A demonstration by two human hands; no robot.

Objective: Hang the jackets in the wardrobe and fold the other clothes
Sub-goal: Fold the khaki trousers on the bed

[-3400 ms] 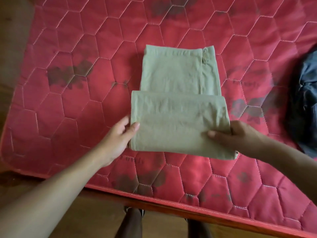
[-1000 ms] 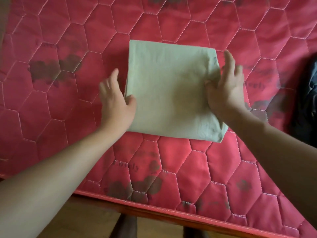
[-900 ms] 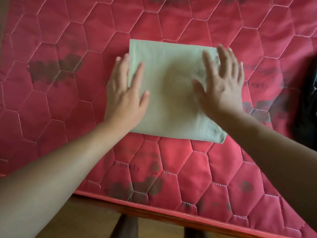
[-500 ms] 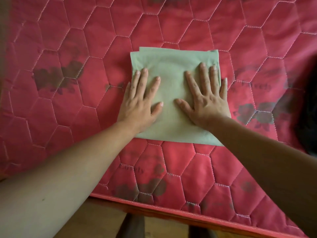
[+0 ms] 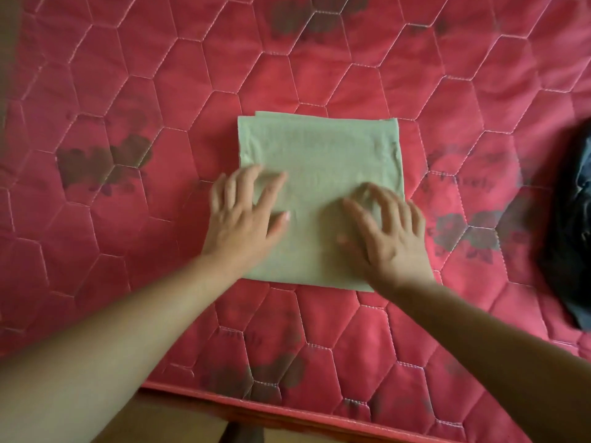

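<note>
Red mattress (image 5: 128, 219); folded green garment (image 5: 319, 148) at frame centre. Left hand (image 5: 243, 219), right hand (image 5: 390, 238) rest on it, gripping nothing. Smoothing step, fold looks done; next: reach dark clothes (image 5: 572, 251), right edge.

The garment (image 5: 319, 148) is showing matt, smooth woven cloth; the mattress (image 5: 144, 235) is presenting quilted, stitched fabric, softly padded.

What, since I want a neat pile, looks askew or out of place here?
The folded green garment lies fairly square; only a lower layer peeks out at its far left corner. At the right edge of the mattress a dark garment lies crumpled, not yet folded.
</note>
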